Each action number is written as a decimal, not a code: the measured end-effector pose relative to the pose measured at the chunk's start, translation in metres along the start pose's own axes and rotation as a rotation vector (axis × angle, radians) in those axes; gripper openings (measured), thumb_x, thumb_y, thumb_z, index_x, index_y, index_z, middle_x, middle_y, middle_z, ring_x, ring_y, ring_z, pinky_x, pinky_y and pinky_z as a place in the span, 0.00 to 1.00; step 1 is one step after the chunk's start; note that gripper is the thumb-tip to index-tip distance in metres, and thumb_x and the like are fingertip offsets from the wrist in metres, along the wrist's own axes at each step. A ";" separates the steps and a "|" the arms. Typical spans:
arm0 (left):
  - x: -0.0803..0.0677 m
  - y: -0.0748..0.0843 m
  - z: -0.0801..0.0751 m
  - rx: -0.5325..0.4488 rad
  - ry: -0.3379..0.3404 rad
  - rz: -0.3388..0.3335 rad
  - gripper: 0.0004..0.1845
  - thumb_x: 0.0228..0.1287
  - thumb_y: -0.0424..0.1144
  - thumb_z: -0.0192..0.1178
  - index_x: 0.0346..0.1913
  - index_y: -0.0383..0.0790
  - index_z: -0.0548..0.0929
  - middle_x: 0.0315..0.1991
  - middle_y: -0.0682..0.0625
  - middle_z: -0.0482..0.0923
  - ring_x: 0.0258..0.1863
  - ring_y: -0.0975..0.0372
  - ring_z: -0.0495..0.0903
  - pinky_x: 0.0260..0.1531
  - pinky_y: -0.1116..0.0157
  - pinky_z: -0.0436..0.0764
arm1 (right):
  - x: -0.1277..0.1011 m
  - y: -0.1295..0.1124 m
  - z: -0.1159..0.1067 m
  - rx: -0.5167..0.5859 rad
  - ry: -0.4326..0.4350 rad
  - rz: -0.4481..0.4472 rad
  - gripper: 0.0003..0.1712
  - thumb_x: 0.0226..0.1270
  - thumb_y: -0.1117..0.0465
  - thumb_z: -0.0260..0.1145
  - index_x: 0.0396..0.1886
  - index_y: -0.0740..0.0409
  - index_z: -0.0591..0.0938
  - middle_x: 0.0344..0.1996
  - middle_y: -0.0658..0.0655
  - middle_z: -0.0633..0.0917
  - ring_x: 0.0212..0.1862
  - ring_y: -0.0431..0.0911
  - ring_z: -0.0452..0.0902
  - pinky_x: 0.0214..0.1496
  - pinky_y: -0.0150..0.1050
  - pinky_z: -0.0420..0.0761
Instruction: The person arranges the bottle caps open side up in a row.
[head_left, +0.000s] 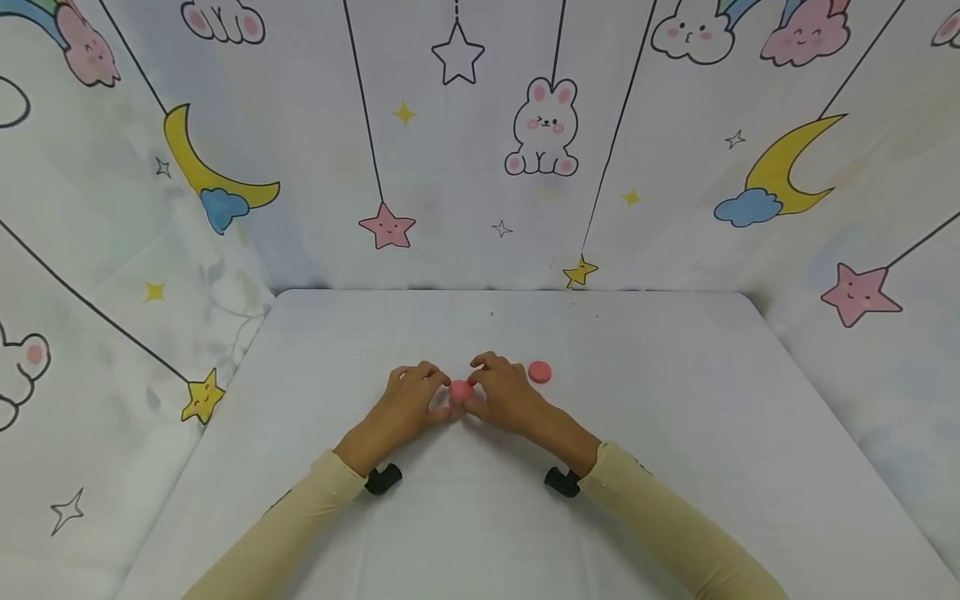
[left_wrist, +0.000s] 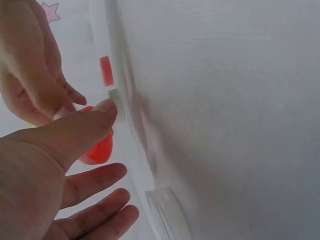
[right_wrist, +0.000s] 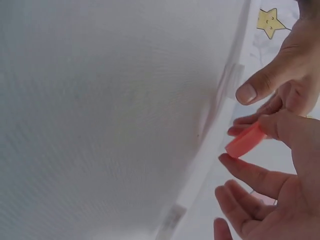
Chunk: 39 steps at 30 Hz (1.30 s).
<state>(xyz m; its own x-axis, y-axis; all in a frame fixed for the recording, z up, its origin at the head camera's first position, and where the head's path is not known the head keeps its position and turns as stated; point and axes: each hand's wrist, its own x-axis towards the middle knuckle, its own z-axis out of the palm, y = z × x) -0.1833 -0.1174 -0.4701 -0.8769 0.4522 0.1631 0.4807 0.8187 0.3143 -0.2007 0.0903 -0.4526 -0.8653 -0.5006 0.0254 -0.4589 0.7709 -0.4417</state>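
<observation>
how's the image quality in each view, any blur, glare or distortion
Head view: even, soft light, faint shadows under the hands, sharp focus on the pink disc that the left hand and right hand pinch; the table edges splay with wide-angle distortion. Left wrist view: close skin and disc are soft, washed out. Right wrist view: bright, hazy, table texture visible.

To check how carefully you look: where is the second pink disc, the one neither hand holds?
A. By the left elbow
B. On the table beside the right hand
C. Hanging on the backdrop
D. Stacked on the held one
B: the loose pink disc lies on the table just beside the right hand, apart from the held pink piece.
</observation>
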 end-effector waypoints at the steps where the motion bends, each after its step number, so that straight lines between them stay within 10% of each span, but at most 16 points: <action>1: 0.000 0.000 0.000 -0.007 0.003 -0.002 0.22 0.65 0.49 0.76 0.55 0.39 0.85 0.54 0.43 0.80 0.60 0.50 0.80 0.68 0.41 0.69 | 0.000 0.000 0.000 0.011 0.005 0.007 0.19 0.73 0.49 0.71 0.51 0.58 0.90 0.66 0.60 0.79 0.69 0.56 0.74 0.66 0.61 0.73; 28: 0.003 0.001 0.002 -0.030 0.146 0.064 0.18 0.63 0.46 0.77 0.46 0.38 0.84 0.49 0.46 0.80 0.55 0.53 0.81 0.65 0.42 0.72 | 0.000 -0.001 0.008 0.103 0.011 0.029 0.22 0.77 0.49 0.65 0.62 0.55 0.86 0.67 0.57 0.78 0.70 0.53 0.73 0.68 0.62 0.72; 39: 0.006 0.003 0.003 -0.043 0.078 0.025 0.21 0.63 0.47 0.77 0.48 0.37 0.82 0.50 0.46 0.78 0.57 0.52 0.79 0.67 0.42 0.70 | -0.003 0.004 0.004 0.036 0.061 -0.078 0.21 0.76 0.51 0.69 0.64 0.51 0.85 0.67 0.61 0.78 0.67 0.55 0.76 0.59 0.59 0.77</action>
<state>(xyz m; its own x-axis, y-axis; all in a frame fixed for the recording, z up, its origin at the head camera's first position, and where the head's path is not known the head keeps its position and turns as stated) -0.1870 -0.1110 -0.4706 -0.8636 0.4418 0.2429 0.5027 0.7910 0.3487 -0.1991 0.0936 -0.4585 -0.8381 -0.5332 0.1150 -0.5192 0.7152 -0.4678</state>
